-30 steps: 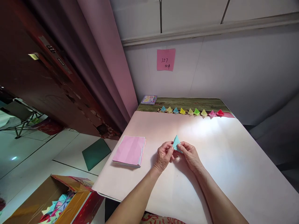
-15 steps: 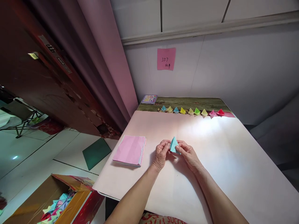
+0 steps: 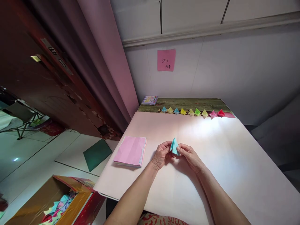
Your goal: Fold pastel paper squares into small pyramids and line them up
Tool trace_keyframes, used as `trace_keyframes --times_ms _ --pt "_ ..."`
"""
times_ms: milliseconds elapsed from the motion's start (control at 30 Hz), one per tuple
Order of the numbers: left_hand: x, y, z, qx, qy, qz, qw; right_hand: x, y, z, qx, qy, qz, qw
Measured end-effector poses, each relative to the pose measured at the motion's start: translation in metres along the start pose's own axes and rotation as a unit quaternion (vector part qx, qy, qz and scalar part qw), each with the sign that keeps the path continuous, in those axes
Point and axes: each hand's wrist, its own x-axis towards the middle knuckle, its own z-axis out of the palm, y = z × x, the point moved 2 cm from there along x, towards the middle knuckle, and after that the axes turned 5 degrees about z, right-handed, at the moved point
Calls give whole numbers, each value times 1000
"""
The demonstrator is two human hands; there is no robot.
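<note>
A small folded piece of light blue paper [image 3: 174,146] stands pointed upward over the middle of the white table [image 3: 234,162]. My left hand [image 3: 161,154] pinches its left side. My right hand [image 3: 189,156] pinches its right side with thumb and fingers. Both hands are closed on the paper, just above the table surface.
A stack of pink paper sheets [image 3: 130,151] lies left of my hands. A row of several small folded paper shapes [image 3: 192,112] lines the far edge, beside a paper pack [image 3: 149,100]. On the floor at lower left is a cardboard box [image 3: 53,203] of folded pieces. A pink note [image 3: 166,60] is on the wall.
The blue paper has been pressed narrower between my hands and turned more edge-on. My hands have shifted slightly.
</note>
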Motion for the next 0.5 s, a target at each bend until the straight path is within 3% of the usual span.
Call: trace_keyframes --times_ms 300,500 --pt "3 -3 -5 -21 53 11 998 1 -2 0 -11 4 13 1000" --pt "2 -1 -8 -29 -16 -33 999 3 5 -8 23 2 35 999"
